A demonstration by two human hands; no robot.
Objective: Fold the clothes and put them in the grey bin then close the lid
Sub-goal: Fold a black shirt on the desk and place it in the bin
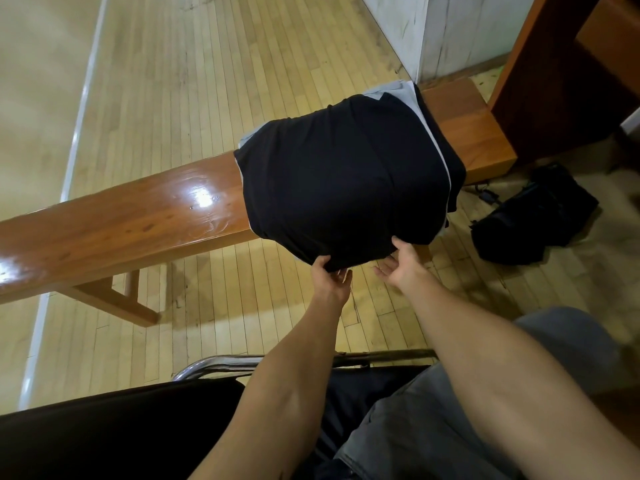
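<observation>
Black garment (346, 174) lies folded on the counter (121, 216), left hand (330, 275) fingers pinching its near edge, right hand (403, 263) slack and empty; binning and lid-closing apparently remain.

Text, labels, brands, numbers, signs: none legible. No print or marking can be made out on the black garment (346, 181), on the counter (121, 220) or on the black bag (536, 216) on the floor.

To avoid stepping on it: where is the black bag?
The black bag lies on the floor at the right of the head view, beside the end of the bench.
</observation>
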